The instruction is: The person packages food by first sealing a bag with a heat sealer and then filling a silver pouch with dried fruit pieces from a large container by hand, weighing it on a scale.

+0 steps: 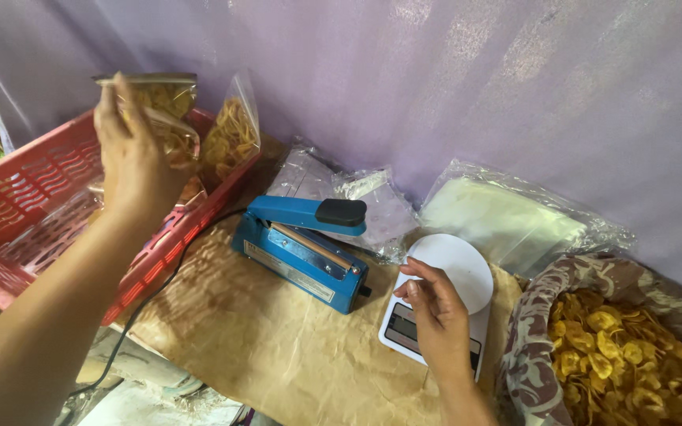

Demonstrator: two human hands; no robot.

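- Your right hand [436, 312] sits nearest the lens, fingers loosely curled and holding nothing, resting on the white kitchen scale [440, 296].
- Your left hand [136, 150] is closed round a clear bag of yellow chips [163, 110], raised over the red basket [25, 205]. Lower it upright beside the second filled bag [230, 134] leaning there.
- Between your hands: blue heat sealer [305, 248], handle apparently raised.
- Right of your right hand: patterned cloth sack [609, 347] holding loose chips.
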